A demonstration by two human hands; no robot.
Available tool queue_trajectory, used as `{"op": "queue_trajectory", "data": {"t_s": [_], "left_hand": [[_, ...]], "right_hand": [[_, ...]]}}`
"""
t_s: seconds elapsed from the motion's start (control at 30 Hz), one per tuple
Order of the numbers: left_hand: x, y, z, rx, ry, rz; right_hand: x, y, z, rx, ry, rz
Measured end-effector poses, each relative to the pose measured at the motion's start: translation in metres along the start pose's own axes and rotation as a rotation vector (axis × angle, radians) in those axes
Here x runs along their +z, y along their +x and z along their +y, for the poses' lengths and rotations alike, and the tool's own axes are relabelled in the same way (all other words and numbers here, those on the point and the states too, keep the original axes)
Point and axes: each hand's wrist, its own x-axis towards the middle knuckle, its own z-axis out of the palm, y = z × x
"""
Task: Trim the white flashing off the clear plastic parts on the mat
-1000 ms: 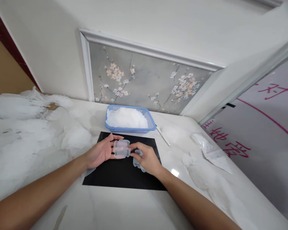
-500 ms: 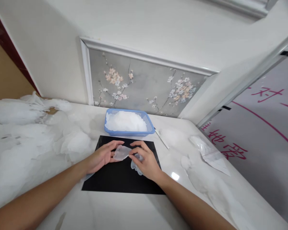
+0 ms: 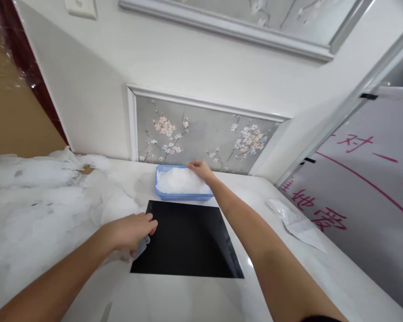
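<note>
My left hand (image 3: pixel 132 231) is at the left edge of a black sheet (image 3: pixel 188 241), its fingers curled closed on a thin translucent film piece (image 3: pixel 143 247). The film shows partly below the fingers. Farther off, my right hand (image 3: pixel 201 171) hovers at the back right of a blue basket (image 3: pixel 184 197), its fingers bent together over the contents. Whatever it pinches there, if anything, I cannot make out. White, thin film pieces (image 3: pixel 177 180) are heaped in this basket.
Large piles of white translucent film (image 3: pixel 43 214) cover the left side of the marble-look table (image 3: pixel 174 299). A clear plastic bag (image 3: pixel 298 223) lies at the right. Behind stands a wall with a framed flower panel (image 3: pixel 201 129); a whiteboard (image 3: pixel 362 192) with red writing is at the right.
My right hand has moved from the black sheet up to the basket, and the film pieces between my hands have left the sheet's middle. My left hand has drawn back left and curled. The view tilted up.
</note>
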Motion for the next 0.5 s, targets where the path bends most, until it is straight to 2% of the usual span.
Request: {"op": "queue_trajectory", "data": {"t_s": [0.1,0.23,0.37,0.5], "left_hand": [[0.014,0.010,-0.013,0.018,-0.023,0.022],[0.018,0.020,-0.021,0.020,-0.056,0.011],[0.008,0.016,-0.023,0.020,-0.124,0.029],[-0.014,0.003,-0.028,-0.081,-0.127,0.091]], "right_hand": [[0.007,0.004,0.014,0.011,-0.028,0.056],[-0.008,0.000,0.031,-0.012,-0.004,0.089],[-0.015,-0.013,0.048,-0.057,0.006,0.012],[-0.015,-0.028,0.058,-0.132,0.005,0.014]]}}
